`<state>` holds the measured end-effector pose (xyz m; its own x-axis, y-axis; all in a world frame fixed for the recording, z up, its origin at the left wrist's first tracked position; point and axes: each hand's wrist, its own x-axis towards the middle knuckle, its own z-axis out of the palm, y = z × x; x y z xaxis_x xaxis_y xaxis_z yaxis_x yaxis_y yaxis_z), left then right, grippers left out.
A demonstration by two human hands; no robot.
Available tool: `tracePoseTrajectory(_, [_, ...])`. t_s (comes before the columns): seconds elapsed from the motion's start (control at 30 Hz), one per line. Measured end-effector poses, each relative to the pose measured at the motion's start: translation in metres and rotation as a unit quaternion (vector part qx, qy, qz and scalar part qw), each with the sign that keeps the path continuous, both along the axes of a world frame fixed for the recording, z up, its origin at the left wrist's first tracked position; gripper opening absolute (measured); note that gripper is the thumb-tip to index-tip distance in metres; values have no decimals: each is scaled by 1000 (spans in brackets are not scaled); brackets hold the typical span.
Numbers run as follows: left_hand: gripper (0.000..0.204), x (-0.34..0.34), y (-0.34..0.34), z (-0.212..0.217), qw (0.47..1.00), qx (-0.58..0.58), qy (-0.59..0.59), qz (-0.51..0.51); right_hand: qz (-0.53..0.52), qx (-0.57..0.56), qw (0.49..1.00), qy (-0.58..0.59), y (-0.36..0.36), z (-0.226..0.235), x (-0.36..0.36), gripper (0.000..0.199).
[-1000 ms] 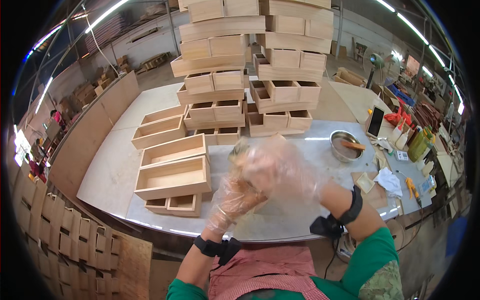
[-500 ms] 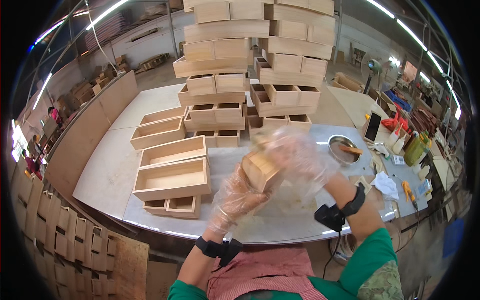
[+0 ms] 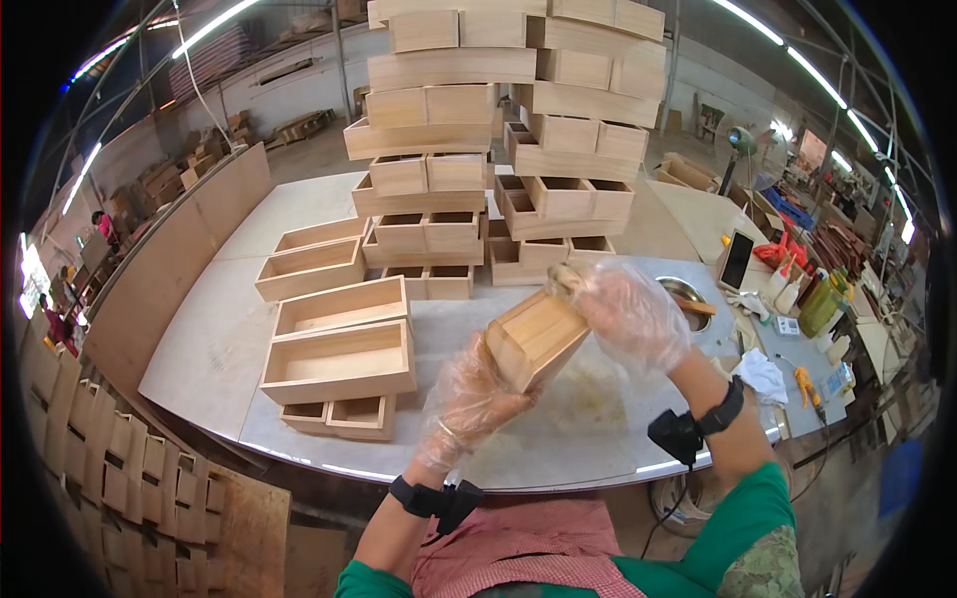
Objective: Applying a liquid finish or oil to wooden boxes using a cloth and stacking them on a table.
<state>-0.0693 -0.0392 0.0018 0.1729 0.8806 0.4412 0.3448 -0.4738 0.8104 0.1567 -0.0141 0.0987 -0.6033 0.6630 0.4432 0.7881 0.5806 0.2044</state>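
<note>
A small open wooden box is held tilted above the pale worktable. My left hand, in a clear plastic glove, grips its lower near end from below. My right hand, gloved the same way, clasps the box's upper far end. Whether the right hand holds anything besides the box I cannot tell. Both wrists wear black bands.
Long wooden trays lie stacked at the left. A tall pile of wooden boxes rises at the back. A metal bowl, a phone, bottles and a white rag sit at the right. Wood panels stand below left.
Both hands have turned the box, tilting it so its open side faces up. The right hand has slid to the box's far end.
</note>
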Motion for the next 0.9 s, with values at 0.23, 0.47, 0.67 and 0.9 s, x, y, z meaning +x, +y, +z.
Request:
tracePoseTrajectory(0.23, [71, -7, 2, -3, 999, -5, 35, -3, 34, -154, 976, 152, -48, -17, 14, 41])
tracePoseTrajectory(0.47, [77, 0, 1, -3, 993, -14, -104, -51, -21, -253, 952, 174, 20, -8, -8, 43])
tracePoseTrajectory(0.67, [77, -8, 5, 8, 995, -68, -64, -33, 75, -68, 988, 117, -13, -45, 10, 39])
tracePoseTrajectory(0.9, [80, -9, 5, -5, 997, -71, -30, -7, 27, -53, 997, 55, 7, 18, -19, 35])
